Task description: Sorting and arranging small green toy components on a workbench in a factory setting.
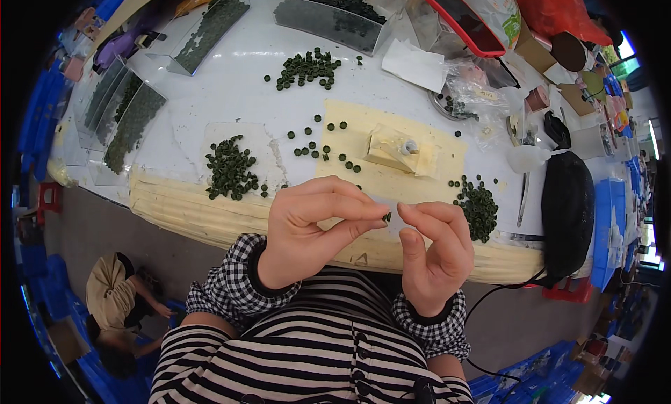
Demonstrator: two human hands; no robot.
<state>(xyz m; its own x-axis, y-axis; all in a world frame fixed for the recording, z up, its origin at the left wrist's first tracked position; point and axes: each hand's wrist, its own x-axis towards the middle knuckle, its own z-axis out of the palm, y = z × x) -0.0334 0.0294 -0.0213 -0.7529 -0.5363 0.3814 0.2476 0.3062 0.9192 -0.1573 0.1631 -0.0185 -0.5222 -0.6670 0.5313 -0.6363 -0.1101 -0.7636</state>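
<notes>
My left hand (307, 229) pinches a small dark green round piece (386, 217) between thumb and forefinger, just over the table's front edge. Close by on its right, my right hand (439, 254) has thumb and forefinger apart, with nothing visible between them. Beyond both hands, a block wrapped in pale yellow tape (395, 151), with a whitish lump on top, sits on a yellow sheet (447, 140). Several loose green pieces (308, 131) lie left of the block. Heaps of like pieces stand left (232, 168) and right (479, 208) of my hands.
Farther back are another pile of green pieces (307, 68) and clear bins (349, 32) holding more. A red-edged phone (465, 19), white paper (414, 65), tweezers (523, 200) and a black bag (570, 215) occupy the right. Another person (112, 299) is low at the left.
</notes>
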